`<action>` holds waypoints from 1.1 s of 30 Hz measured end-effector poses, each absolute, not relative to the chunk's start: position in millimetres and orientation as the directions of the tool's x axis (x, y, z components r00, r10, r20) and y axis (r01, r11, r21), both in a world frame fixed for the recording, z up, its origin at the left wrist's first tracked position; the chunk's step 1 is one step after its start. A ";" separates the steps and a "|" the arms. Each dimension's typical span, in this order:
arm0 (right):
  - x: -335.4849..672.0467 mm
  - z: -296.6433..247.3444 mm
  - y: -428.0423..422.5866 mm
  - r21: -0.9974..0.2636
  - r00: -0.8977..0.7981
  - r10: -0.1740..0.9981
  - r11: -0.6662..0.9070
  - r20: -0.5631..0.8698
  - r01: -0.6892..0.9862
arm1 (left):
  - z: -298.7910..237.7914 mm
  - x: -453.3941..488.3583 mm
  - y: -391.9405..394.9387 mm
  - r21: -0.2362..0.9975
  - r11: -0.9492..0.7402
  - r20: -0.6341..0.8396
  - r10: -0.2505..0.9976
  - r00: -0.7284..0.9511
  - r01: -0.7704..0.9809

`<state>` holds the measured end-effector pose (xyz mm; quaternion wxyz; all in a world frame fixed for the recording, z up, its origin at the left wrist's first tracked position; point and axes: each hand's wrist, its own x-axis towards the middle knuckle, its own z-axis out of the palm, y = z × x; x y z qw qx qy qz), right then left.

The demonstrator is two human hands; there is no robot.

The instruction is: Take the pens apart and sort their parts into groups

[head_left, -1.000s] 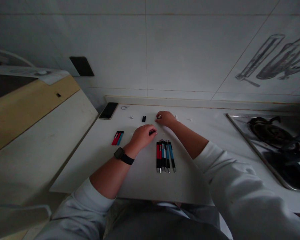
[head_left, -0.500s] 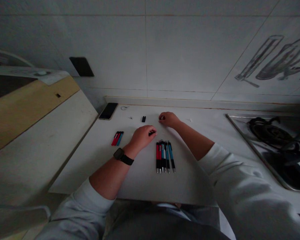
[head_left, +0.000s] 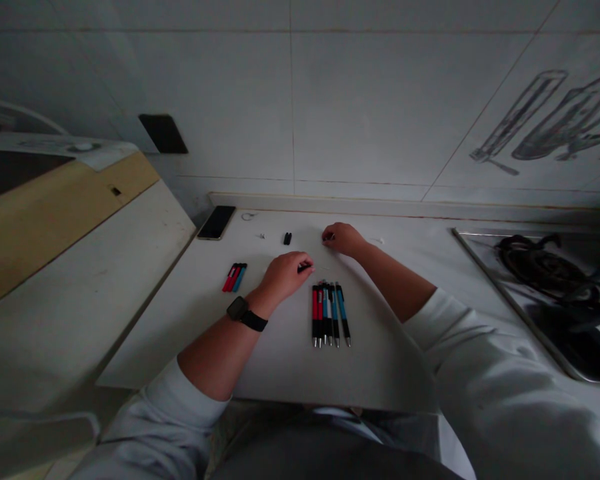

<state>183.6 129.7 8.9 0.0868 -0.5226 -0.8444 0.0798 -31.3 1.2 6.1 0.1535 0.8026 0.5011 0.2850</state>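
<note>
Your left hand [head_left: 289, 270], at the centre of the frame, pinches a slim black pen part [head_left: 305, 268] between thumb and fingers. Your right hand [head_left: 343, 240], just above and right of centre, has its fingertips curled near the worktop [head_left: 280, 353]; whether they grip anything, you cannot tell from this view. Keep the left pinch light and steady so the smooth little cylinder doesn't roll, and work the right fingertips low and flat, since small pieces skid easily on a slick white surface.

Below centre lie the click pens [head_left: 329, 313], slender, with red or blue barrels, dark grips and shiny conical tips. Left of centre sit glossy red and blue pen barrels [head_left: 235, 277]; above them, stubby black pieces [head_left: 287, 238].
</note>
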 end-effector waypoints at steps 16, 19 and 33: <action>180.7 23.1 128.0 -0.119 -0.362 0.931 0.354 -0.051 0.928 | 6.4 -32.9 2.6 0.547 -0.449 0.276 0.894 0.354 0.707; 180.1 22.4 128.4 -0.116 -0.353 0.934 0.346 -0.049 0.931 | 5.1 -33.5 2.8 0.541 -0.462 0.287 0.887 0.362 0.703; 198.9 21.8 125.0 -0.243 -0.338 0.930 0.298 -0.141 0.923 | 6.4 -34.2 1.5 0.522 -0.470 0.290 0.883 0.371 0.712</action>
